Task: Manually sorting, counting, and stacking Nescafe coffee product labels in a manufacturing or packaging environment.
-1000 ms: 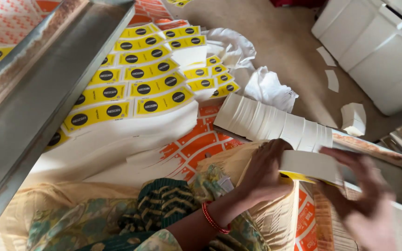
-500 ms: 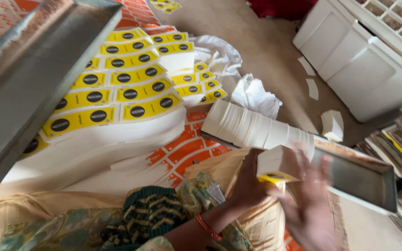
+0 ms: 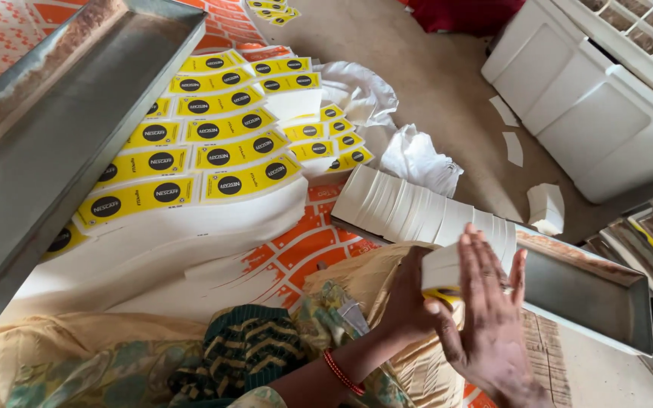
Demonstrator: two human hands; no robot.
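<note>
**Card stack held over tray end**

Left hand (image 3: 406, 306): wrapped around the near end of a small stack (image 3: 441, 273) of white cards with a yellow underside, fingers closed on it. Red bangle (image 3: 341, 374) at the wrist.

Right hand (image 3: 489, 321): flat, fingers extended and together, palm pressed against the stack's right face. No closed grip.

Stack position: between both hands, above the lap, just in front of the near end of a metal tray (image 3: 591, 291).

Tray contents: long row of white cards (image 3: 425, 211) standing on edge, leaning, filling the left part; right part bare metal.

Surroundings: yellow label sheets (image 3: 221, 136) with black round marks, laid out on an orange-and-white mat (image 3: 304, 253) on the floor. Second metal tray (image 3: 62, 143) at left, tilted. Crumpled white paper (image 3: 417, 155) beyond the cards. White crates (image 3: 591, 106) at upper right.
</note>
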